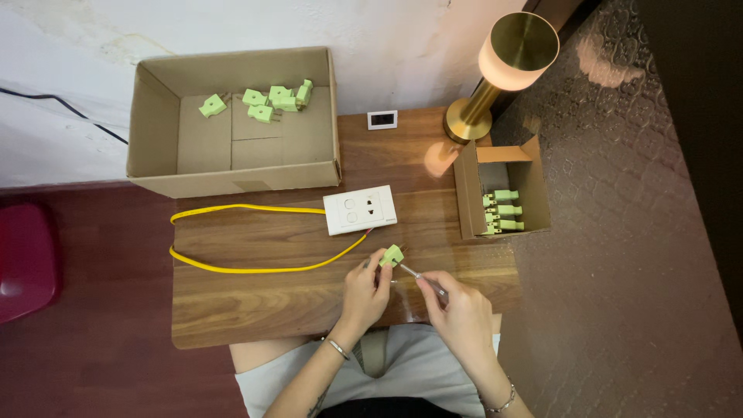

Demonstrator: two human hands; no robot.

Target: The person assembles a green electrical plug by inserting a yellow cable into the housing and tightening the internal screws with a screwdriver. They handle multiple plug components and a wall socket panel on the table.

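Observation:
My left hand [364, 290] holds a small light-green plug [392, 255] between its fingertips, just above the wooden table [255, 302]. My right hand [460, 310] grips a thin metal screwdriver [422, 277] whose tip touches the plug. A white socket plate [360, 210] on a yellow cable [232, 267] lies a little beyond the plug.
A large open cardboard box [155, 124] at the back left holds several green plugs [271, 99]. A small cardboard box [468, 193] at the right holds more green plugs. A brass lamp [503, 66] stands at the back right, a small white device [382, 119] beside it. A red stool [23, 259] sits far left.

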